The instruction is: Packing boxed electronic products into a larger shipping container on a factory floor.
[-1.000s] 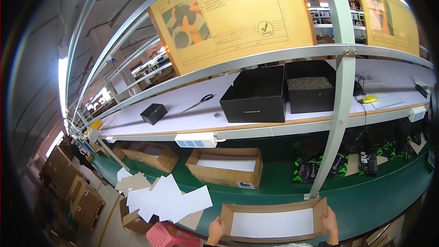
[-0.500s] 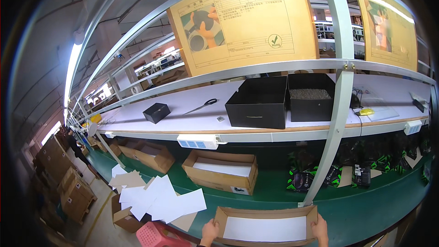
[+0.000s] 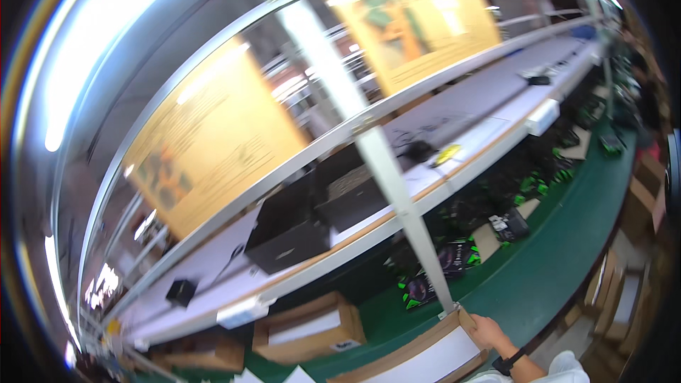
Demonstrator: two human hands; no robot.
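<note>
At the lower edge of the head view lies a shallow open cardboard box [image 3: 383,369] on the green bench, with a white sheet inside. My right hand [image 3: 488,332] grips its right end wall, fingers wrapped over the cardboard; a dark band circles that wrist. My left hand is out of the picture, and the box's left end is cut off by the lower edge. Just beyond the box stands a pale metal post [image 3: 408,213]. A second cardboard box [image 3: 312,340] with a white sheet sits farther left.
Black-and-green packages [image 3: 454,255] lie along the green bench [image 3: 567,234]. On the white shelf [image 3: 489,128] above are a black box [image 3: 287,234], a small black box [image 3: 181,292] and a yellow item [image 3: 446,155]. More cardboard boxes [image 3: 628,298] stand on the floor at right.
The view has swung right and tilted, with some blur. My left hand has left the picture. My right hand still grips the box's right end.
</note>
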